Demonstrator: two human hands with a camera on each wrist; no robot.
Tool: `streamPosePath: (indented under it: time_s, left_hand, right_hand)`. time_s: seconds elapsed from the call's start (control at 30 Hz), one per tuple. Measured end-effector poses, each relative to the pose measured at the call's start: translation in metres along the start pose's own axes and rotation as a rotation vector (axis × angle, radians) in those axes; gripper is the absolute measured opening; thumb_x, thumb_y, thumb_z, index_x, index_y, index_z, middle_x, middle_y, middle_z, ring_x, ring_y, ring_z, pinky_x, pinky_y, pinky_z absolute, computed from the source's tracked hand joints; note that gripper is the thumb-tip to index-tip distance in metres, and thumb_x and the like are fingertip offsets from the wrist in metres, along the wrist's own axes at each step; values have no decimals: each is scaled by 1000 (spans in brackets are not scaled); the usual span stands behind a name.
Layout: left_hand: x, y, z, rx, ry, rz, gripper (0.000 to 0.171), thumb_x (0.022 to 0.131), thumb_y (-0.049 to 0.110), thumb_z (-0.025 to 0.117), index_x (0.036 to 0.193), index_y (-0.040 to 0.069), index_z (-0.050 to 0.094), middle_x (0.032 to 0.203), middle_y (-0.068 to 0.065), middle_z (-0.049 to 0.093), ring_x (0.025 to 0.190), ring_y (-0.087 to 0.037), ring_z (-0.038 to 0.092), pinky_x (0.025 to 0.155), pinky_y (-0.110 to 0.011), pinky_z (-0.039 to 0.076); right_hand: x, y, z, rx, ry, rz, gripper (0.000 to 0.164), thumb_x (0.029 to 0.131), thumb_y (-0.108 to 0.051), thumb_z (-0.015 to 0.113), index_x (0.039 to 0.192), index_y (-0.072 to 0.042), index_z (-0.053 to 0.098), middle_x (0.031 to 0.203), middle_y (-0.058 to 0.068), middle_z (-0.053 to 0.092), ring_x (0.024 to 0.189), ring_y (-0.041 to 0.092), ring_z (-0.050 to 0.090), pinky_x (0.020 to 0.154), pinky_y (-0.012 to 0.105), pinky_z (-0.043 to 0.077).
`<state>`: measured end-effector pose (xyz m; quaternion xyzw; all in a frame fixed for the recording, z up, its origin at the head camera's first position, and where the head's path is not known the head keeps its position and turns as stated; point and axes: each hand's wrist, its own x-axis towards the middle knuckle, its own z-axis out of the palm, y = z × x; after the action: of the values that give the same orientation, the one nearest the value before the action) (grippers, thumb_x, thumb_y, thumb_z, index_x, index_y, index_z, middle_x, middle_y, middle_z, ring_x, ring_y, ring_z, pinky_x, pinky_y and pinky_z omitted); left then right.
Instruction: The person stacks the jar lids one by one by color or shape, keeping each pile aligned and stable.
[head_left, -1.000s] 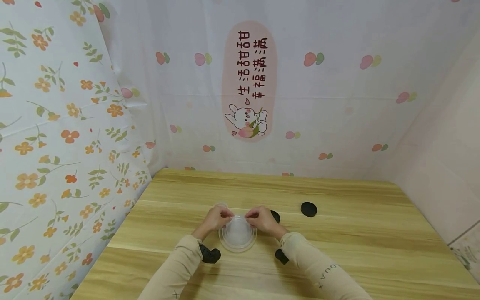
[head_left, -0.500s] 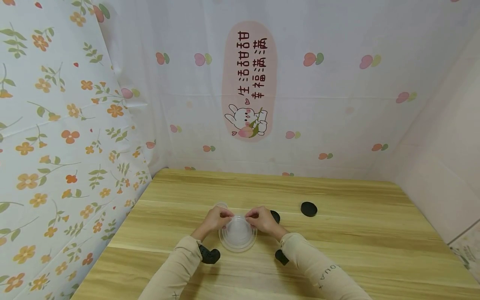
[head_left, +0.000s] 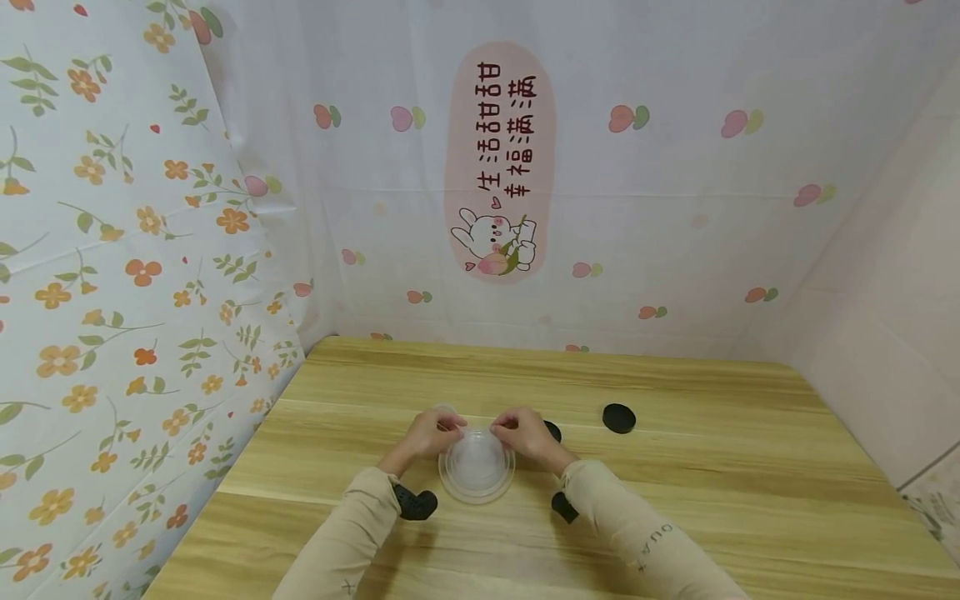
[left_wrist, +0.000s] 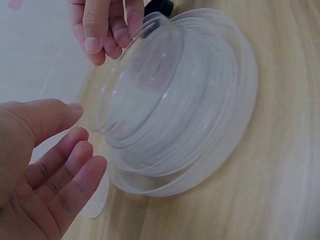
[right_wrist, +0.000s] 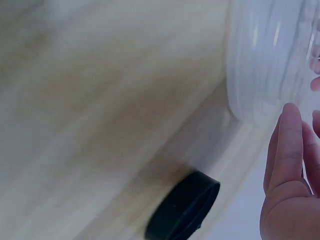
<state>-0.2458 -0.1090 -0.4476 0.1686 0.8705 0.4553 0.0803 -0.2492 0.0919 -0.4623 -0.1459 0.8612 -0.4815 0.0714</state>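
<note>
Left hand (head_left: 432,433) and right hand (head_left: 527,435) had moved slightly apart, at ten and two o'clock of the clear plastic stack (head_left: 477,468) on the surface (head_left: 712,483), fingers relaxed, gripping nothing. It seemed light, slippery, rather flexible, best held at nine and three.

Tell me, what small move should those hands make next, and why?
I'd probably draw the left hand back from the clear plastic stack: in the left wrist view its fingers are spread beside the stack, gripping nothing, and the stack seems to rest on the wooden table without that hand's support.
</note>
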Motion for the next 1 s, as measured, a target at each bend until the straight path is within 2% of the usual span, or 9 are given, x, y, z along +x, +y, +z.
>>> streamPosePath:
  time_s: [0.2,0.4,0.5,0.63,0.77,0.8,0.87,1.0]
  left_hand:
    - [3,-3,-10,25,46,5,22,79,3,56,99,-5,62,80,-7,60,76,-21,57,62,-30,48]
    - [6,-5,-19,43,80,-13,20,82,4,57,100,-4,63,80,-6,60,78,-22,57,68,-34,48]
    - [8,-5,-23,53,107,-15,20,82,4,58,99,-4,63,80,-7,60,78,-24,57,67,-34,48]
    - [9,-9,-29,49,146,-33,20,82,3,58,100,-4,63,80,-7,60,79,-25,56,66,-34,48]
    - [9,-16,-31,45,163,-58,20,82,3,58,100,-5,62,81,-8,59,80,-25,56,67,-34,47]
    - [9,-18,-31,46,166,-61,20,82,3,58,100,-5,62,81,-8,59,79,-25,56,66,-34,47]
    - [9,-22,-30,34,168,-82,20,81,2,58,99,-5,62,82,-9,59,79,-24,55,66,-34,47]
    - [8,-30,-28,9,183,-125,19,80,1,58,98,-6,62,80,-9,59,76,-21,56,62,-30,47]
  right_hand:
    - [15,-10,-1,-30,34,-14,12,84,-8,58,87,2,65,75,5,61,62,17,58,54,24,49]
    - [30,-19,-3,-3,-6,-37,16,86,-8,57,93,4,64,81,15,62,69,25,61,58,25,50]
    - [37,-24,-2,8,-18,-40,16,86,-8,56,93,5,63,83,19,62,69,27,61,59,28,51]
    - [48,-28,3,30,-16,-1,16,85,-6,57,93,7,62,82,21,61,73,33,61,62,34,52]
    - [62,-18,10,50,-25,-3,14,83,-8,61,88,5,64,76,14,62,68,26,62,60,32,52]
    - [68,-8,13,68,-33,-59,15,83,-13,62,85,1,65,73,10,61,64,21,61,57,28,51]
    - [75,0,17,58,-43,-79,13,81,-14,64,82,-1,66,70,7,61,61,17,59,55,26,50]
    - [80,2,25,14,-56,-31,14,80,-10,64,87,2,64,75,11,60,64,20,59,56,29,50]
